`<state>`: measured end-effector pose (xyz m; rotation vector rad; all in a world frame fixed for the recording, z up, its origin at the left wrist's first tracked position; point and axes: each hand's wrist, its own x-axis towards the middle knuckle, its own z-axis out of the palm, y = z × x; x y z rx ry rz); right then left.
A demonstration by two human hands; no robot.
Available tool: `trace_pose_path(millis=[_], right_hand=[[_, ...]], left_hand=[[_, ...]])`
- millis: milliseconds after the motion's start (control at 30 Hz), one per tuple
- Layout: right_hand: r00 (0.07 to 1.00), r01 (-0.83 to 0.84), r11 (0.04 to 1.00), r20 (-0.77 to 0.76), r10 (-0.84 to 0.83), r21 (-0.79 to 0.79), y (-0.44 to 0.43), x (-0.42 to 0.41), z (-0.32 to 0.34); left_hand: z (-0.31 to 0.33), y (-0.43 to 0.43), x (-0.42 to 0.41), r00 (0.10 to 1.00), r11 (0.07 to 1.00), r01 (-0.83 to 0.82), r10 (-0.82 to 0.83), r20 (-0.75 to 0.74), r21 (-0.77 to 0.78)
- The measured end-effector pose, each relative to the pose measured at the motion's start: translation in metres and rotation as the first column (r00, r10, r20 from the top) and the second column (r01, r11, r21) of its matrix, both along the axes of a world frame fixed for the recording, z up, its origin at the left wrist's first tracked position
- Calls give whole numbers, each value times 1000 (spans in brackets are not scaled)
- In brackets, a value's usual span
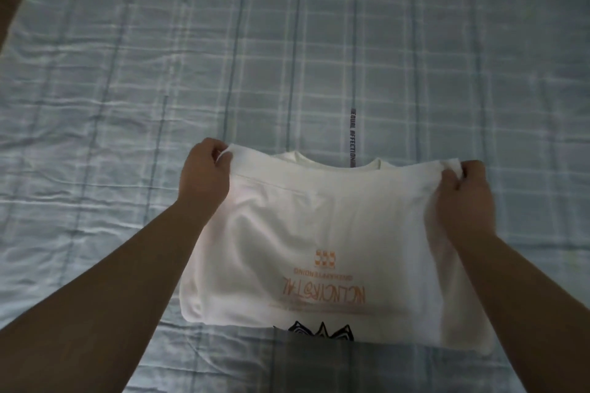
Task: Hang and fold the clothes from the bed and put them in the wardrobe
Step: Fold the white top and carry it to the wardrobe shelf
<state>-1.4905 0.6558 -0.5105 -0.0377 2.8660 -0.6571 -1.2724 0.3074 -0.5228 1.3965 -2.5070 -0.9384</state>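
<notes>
I see the bed (pixel 127 73) in blue plaid sheeting, its edges cut off. On it, near me, lies the folded white T-shirt (pixel 319 220), its orange print (pixel 322 284) reversed and blurred. The left hand (pixel 204 175) and right hand (pixel 463 191) each pinch a far corner, fingers (pixel 217 150) curled into the cloth.

i see a white t-shirt (pixel 319 217) with orange lettering and a black print — over a pale blue plaid bedsheet (pixel 159 57).

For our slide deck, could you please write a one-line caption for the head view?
Left hand and right hand pinch the corners of a white T-shirt, mid-fold on the blue checked bedsheet.
</notes>
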Motion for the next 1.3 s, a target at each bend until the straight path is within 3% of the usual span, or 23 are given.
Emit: trace_pose_path(millis=[133,300,367,433,500,600,733,867,1033,1167,1300], right_hand=[[998,-13,999,-59,11,-42,-5,-3,4],[997,-59,994,-41,63,96,-10,-10,-24],[987,-93,979,-116,115,179,-11,-7,-32],[958,-144,973,-222,183,183,-11,5,-29],[908,-299,942,-259,329,152,-9,28,-20],[824,-524,835,-148,547,164,1,74,-7],[737,-655,707,20,676,267,20,136,-2],[742,-654,660,139,656,369,37,164,-19],[753,-643,652,174,635,402,35,160,-33],[773,-624,713,119,623,321,42,161,-14],[864,-475,811,3,504,342,77,151,0]], left_hand=[[7,2,-7,980,992,-123,122,-156,3],[-15,9,-16,996,997,-79,79,-49,9],[-17,14,-14,999,995,-34,33,-18,-96],[-14,24,-5,994,956,112,-108,27,-273],[-7,43,9,943,869,330,-317,99,-369],[-2,84,40,806,767,585,-515,292,-263],[-7,132,83,677,695,703,-587,444,-154],[-20,140,95,674,728,673,-529,516,-133],[-28,140,91,671,738,660,-495,553,-141],[-10,139,100,723,763,626,-492,485,-159],[-2,128,132,793,826,532,-409,452,-185]])
